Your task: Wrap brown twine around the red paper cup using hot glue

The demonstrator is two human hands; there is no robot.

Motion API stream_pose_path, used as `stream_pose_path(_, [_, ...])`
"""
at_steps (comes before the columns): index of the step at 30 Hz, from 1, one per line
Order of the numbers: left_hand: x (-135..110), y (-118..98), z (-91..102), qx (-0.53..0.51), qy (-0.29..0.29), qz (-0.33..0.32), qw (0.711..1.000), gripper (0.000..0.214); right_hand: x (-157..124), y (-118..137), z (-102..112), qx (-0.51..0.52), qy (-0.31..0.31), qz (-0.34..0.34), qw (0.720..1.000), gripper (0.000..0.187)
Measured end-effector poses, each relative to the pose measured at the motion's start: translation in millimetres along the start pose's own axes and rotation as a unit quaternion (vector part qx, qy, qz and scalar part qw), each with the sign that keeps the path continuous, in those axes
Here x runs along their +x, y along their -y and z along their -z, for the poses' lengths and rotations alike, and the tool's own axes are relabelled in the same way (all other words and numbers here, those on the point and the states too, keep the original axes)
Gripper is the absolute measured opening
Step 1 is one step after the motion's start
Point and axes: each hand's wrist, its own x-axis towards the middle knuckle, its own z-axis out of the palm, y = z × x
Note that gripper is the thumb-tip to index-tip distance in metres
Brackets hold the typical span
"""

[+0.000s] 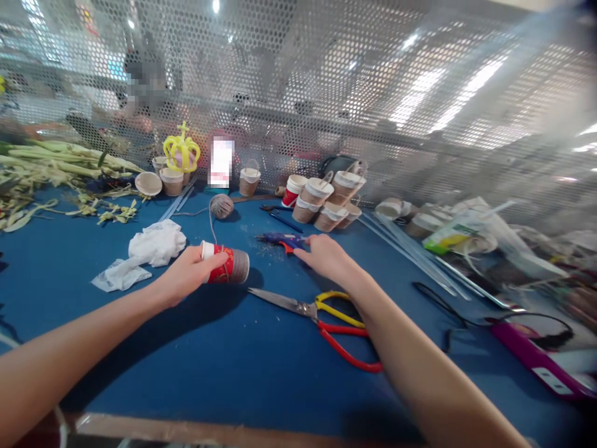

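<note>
Left hand (186, 274) holds the red paper cup (226, 266), fingers curled around its rim end. The cup lies on its side on the blue table (233, 386). The cup's base end is wound in brown twine and the red stretch toward the rim is bare, so the wrap looks roughly a third done. A strand runs back to the twine ball (221, 206). Right hand (326, 256) has its fingers loosely spread, tips touching the glue gun (278, 239) but not closed on it. Scissors (326, 323) lie near the right forearm. Fully wrapped cups (326, 196) are stacked at the mesh.
</note>
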Motion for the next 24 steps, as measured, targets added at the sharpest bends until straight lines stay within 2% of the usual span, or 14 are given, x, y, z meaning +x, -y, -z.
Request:
stream_pose_path(3, [1, 1, 1.0, 0.015, -0.006, 0.005, 1.0, 0.024, 10, -8, -11, -0.016, 0.023, -0.004, 1.0, 0.028])
stream_pose_path(7, [2, 2, 2.2, 0.019, -0.005, 0.009, 1.0, 0.025, 12, -8, -17, -0.008, 0.023, -0.022, 0.999, 0.017])
stream_pose_path(9, [2, 2, 2.6, 0.017, -0.007, 0.022, 1.0, 0.024, 9, -7, -11, 0.01, 0.016, -0.031, 0.999, 0.005])
stream_pose_path(12, [3, 3, 3.1, 0.026, -0.016, 0.028, 0.999, 0.024, -4, 0, 8, 0.051, -0.003, -0.039, 0.998, 0.019])
stream_pose_path(14, [3, 4, 3.2, 0.036, -0.021, 0.021, 0.999, 0.024, -17, 8, 20, 0.105, 0.0, -0.039, 0.994, 0.022])
stream_pose_path(16, [4, 5, 3.0, 0.046, -0.022, 0.016, 0.999, 0.025, -31, 19, 28, 0.256, 0.091, -0.054, 0.961, 0.017])
stream_pose_path(18, [4, 4, 2.6, 0.057, -0.025, 0.016, 0.998, 0.025, -44, 29, 31, 0.31, 0.147, -0.053, 0.938, 0.02])
stream_pose_path(24, [4, -1, 3.3, 0.071, -0.038, 0.034, 0.996, 0.025, -66, 44, 24, 0.355, 0.194, -0.03, 0.914, 0.02])
